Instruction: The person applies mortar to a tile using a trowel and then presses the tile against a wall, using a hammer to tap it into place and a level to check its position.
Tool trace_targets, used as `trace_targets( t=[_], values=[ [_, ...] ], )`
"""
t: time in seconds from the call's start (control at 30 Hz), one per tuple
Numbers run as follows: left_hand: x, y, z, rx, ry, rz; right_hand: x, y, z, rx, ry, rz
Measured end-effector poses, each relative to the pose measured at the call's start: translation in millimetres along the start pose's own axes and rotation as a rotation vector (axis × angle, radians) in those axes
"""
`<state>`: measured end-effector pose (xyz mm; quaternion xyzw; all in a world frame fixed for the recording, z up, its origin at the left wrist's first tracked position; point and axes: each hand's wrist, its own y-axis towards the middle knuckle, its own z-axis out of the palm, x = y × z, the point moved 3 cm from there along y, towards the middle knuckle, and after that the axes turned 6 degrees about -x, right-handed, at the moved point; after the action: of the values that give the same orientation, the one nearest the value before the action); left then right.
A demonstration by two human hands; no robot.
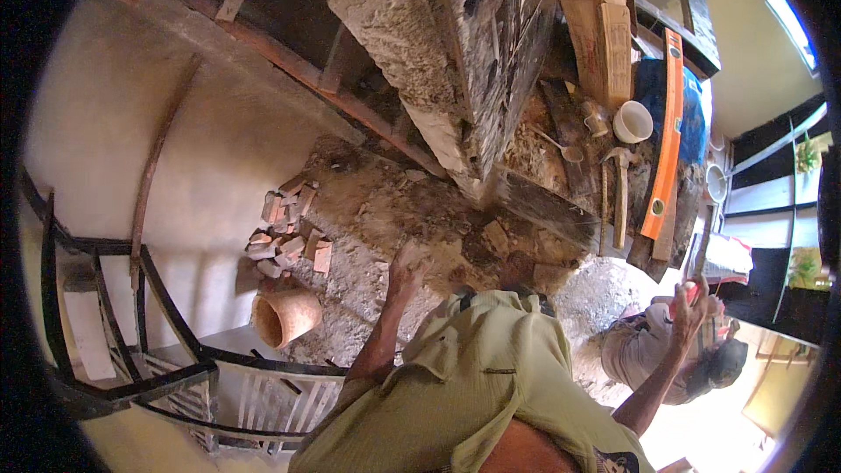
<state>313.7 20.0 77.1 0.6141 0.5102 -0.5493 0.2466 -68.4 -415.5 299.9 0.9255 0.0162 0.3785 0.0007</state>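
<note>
My left hand (408, 266) reaches down over the dirt and rubble floor (368, 201), near the foot of the rough wall corner. Its fingers are smeared and blend into the ground, so their pose is unclear. Out to the right, my right hand (689, 307) is raised with its fingers curled. It seems closed around something narrow, with a bit of red beside it; what that is I cannot make out. Above it on a ledge lie an orange spirit level (673, 131) and a hammer (621, 197) with a wooden handle, both apart from my hands.
Broken bricks (293, 232) are heaped left by the wall, beside a tipped clay-coloured pot (286, 317). A black railing (175, 377) stands lower left. The ledge holds a white tub (632, 122) and a cardboard box (604, 44). Another person (644, 350) bends close below my right hand.
</note>
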Motion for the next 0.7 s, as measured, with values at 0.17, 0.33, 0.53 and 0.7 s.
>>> trace_targets(
  t=[0.17, 0.33, 0.53, 0.7],
  values=[
    [-91.7, 29.0, 41.7, 0.214, -0.519, -0.033, 81.1, -93.7, 24.3, 0.401, 0.059, -0.365],
    [-135.6, 48.4, 38.1, 0.294, -0.390, -0.194, 135.0, -140.3, 116.0, 0.731, -0.053, -0.706],
    [-135.8, 82.6, 18.7, 0.207, -0.413, -0.034, 165.5, -148.8, 189.8, 0.691, -0.092, -0.881],
    [-142.1, 108.1, 25.9, 0.195, -0.390, 0.032, 192.4, -148.7, 218.8, 0.622, -0.109, -0.931]
  ],
)
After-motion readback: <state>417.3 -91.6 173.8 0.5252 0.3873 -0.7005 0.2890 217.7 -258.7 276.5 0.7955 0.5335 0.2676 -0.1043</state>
